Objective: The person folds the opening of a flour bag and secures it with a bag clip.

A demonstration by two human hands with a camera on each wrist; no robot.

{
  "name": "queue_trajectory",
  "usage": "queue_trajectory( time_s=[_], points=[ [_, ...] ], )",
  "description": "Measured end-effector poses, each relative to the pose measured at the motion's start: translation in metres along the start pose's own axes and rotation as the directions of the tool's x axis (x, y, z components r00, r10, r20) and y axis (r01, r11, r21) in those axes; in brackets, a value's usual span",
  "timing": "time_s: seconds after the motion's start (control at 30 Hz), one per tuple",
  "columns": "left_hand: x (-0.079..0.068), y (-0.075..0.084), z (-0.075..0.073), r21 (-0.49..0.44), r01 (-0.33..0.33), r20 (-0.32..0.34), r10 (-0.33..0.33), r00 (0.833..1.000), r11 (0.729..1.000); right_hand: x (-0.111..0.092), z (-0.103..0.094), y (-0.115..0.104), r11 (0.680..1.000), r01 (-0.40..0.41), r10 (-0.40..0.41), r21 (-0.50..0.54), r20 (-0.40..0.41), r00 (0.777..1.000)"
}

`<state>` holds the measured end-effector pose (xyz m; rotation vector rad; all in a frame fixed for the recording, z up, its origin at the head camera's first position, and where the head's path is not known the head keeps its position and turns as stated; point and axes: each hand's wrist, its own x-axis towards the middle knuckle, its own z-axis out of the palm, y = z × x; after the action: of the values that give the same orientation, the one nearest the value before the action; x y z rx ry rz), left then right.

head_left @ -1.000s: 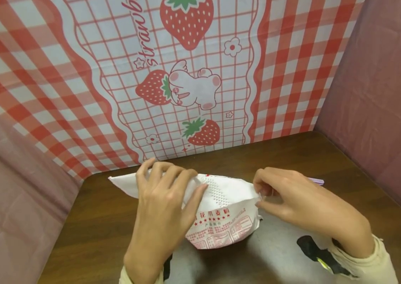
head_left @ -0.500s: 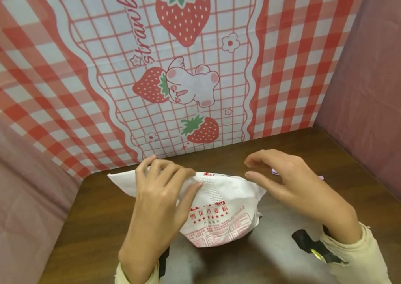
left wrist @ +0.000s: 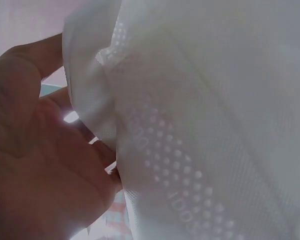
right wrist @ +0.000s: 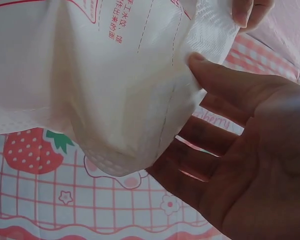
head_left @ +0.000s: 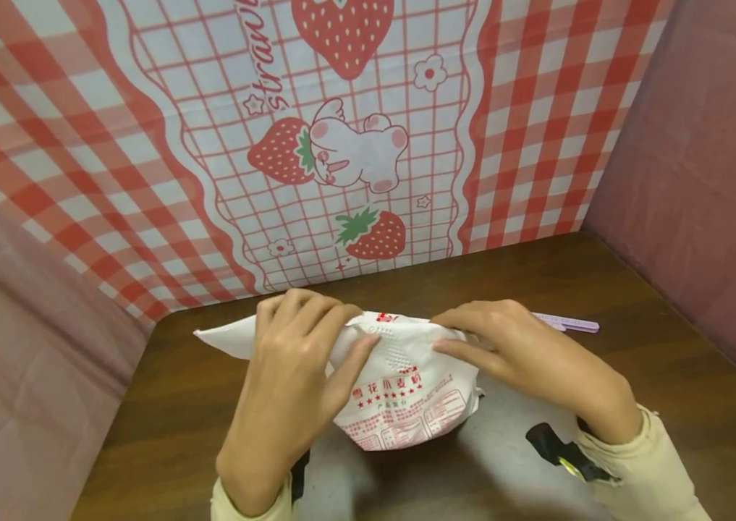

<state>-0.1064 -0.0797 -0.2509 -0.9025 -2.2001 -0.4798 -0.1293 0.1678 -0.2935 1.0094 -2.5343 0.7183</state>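
Note:
A white flour bag (head_left: 400, 416) with red print stands on the table between both hands, its top edge folded over. At the left part of that top, my left hand (head_left: 296, 362) grips the bag, thumb in front and fingers behind; a pointed white corner juts out beyond it. My right hand (head_left: 511, 340) pinches the top near the right corner. In the right wrist view the right thumb presses the front of the bag (right wrist: 125, 90), and the fingers lie behind its edge. Dotted embossing shows on the bag (left wrist: 205, 125) beside the left palm (left wrist: 45, 160).
A slim lilac plastic strip (head_left: 576, 324) lies behind the right hand on the dark wooden table (head_left: 166, 405). A grey surface (head_left: 504, 449) is under the bag. A strawberry-print cloth (head_left: 368, 145) stands behind, with pink cloth (head_left: 706, 181) at the sides.
My right hand has let go of the bag's right corner, lifted off, then come down on its top edge farther left. The left hand keeps its grip; more of the bag's print shows.

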Motion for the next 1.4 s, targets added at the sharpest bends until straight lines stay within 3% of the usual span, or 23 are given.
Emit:
queue_trajectory(
  time_s=[0.2,0.47,0.9,1.03,1.2,1.4],
  points=[
    [0.0,-0.004,0.002,0.026,-0.037,0.044,0.035,0.998,0.999,0.002,-0.001,0.002,1.0,-0.012,0.012,0.019,0.016,1.0],
    [0.001,-0.01,0.002,-0.004,-0.064,0.012,0.064,0.998,0.998,-0.005,-0.007,0.012,0.996,-0.09,0.089,0.014,0.071,0.994],
    [0.003,-0.01,0.004,-0.039,-0.091,-0.019,0.091,0.996,0.995,-0.007,-0.008,0.014,0.991,-0.13,0.129,0.004,0.086,0.988],
    [0.003,-0.011,0.003,-0.022,-0.093,-0.029,0.092,0.995,0.995,-0.003,-0.006,0.007,0.995,-0.1,0.099,0.017,0.082,0.992],
    [0.003,-0.013,0.001,0.002,-0.089,-0.007,0.089,0.996,0.996,0.007,0.003,-0.007,0.999,0.004,-0.003,0.052,-0.016,1.0],
    [0.002,-0.012,0.002,0.038,-0.103,0.012,0.102,0.995,0.994,0.021,0.008,-0.029,0.985,0.112,-0.09,0.127,-0.173,0.981]
  ],
)
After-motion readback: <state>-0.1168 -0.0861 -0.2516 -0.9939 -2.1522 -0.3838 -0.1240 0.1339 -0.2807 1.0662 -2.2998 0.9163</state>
